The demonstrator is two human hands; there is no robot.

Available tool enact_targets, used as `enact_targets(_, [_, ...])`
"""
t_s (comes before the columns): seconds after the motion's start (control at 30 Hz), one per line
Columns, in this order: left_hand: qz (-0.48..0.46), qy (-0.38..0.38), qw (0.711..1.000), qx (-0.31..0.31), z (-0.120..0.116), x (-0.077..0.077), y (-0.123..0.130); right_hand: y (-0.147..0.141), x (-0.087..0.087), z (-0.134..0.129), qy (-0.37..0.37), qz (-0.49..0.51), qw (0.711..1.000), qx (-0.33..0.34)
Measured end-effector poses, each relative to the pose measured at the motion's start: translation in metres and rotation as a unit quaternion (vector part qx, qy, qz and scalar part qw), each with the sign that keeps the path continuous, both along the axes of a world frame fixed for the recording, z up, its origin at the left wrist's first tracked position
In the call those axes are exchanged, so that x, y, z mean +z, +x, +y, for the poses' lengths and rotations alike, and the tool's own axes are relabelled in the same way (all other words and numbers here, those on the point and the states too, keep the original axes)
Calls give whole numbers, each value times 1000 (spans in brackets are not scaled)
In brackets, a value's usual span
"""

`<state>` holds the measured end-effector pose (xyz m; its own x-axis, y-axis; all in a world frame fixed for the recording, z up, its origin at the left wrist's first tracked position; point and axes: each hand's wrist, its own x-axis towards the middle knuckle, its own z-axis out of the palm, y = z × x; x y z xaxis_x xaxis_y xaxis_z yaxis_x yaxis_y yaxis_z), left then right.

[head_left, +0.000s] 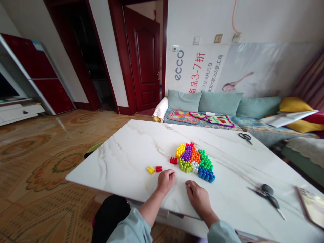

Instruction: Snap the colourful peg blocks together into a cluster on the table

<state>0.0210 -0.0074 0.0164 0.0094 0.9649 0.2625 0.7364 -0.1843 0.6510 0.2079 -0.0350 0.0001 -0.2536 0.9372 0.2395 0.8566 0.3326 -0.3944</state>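
Observation:
My left hand rests on the white marbled table with its fingers curled in, and no object shows in it. A red block with ridged sides and a yellow block lie just beyond it to the left. Another red block sits farther back. My right hand lies loosely closed on the tabletop, nothing visible in its fingers. Beyond it is a cluster of small knobbly blocks grouped by colour: yellow, purple, red, orange, green, lime, white and blue.
Black scissors lie near the table's far right edge. Closer on the right are a dark-handled pointed tool and a phone-like flat object. Behind the table stands a sofa with green cushions; a red door is farther back.

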Motion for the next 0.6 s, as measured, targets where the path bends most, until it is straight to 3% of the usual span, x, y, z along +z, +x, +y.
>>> enact_targets(0.1, [9, 34, 999, 14, -7, 5, -7, -2, 0, -1, 10, -20, 1000, 10])
enact_targets(0.23, [84, 125, 980, 128, -14, 4, -26, -2, -2, 0, 20, -33, 999, 10])
enact_targets(0.3, [131, 109, 971, 168, -12, -3, -37, -3, -3, 1, 22, -37, 999, 9])
enact_targets(0.43, [165, 22, 976, 141, 0, -19, -54, -4, -1, 0, 16, -48, 999, 7])
enact_targets(0.6, [155, 79, 977, 124, 18, -18, -61, -5, 1, -1, 3, -53, 999, 0])
